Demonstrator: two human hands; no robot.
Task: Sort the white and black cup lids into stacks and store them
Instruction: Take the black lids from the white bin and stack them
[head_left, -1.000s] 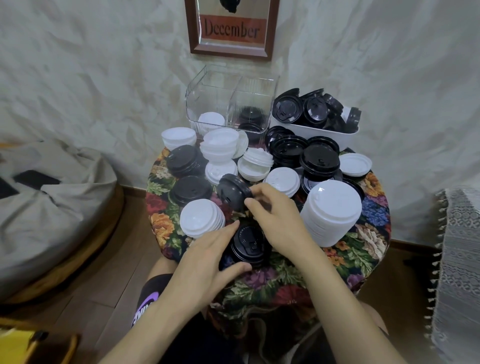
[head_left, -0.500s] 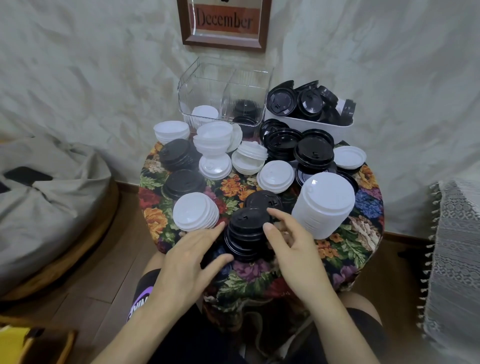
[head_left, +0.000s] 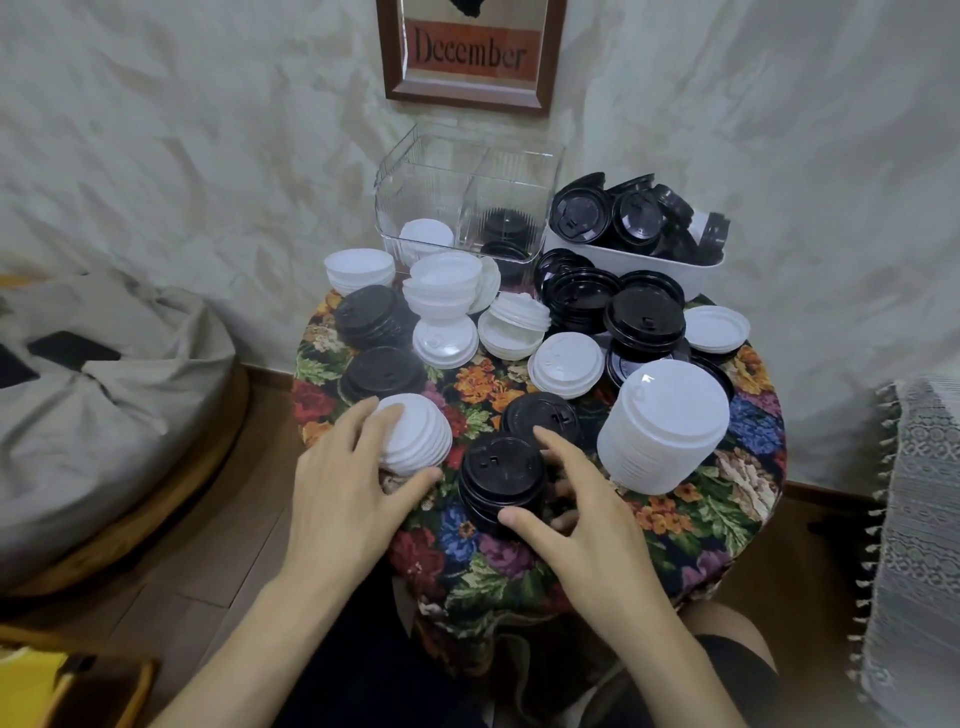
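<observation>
Two near stacks noted: my left hand (head_left: 358, 480), fingers and thumb curled round it, held the leaning white lid stack (head_left: 418, 439) at near left, while my right hand (head_left: 579, 506) pinched the upright black lid stack (head_left: 498, 475) just right of it, clear box (head_left: 441, 182) lying far behind.
</observation>
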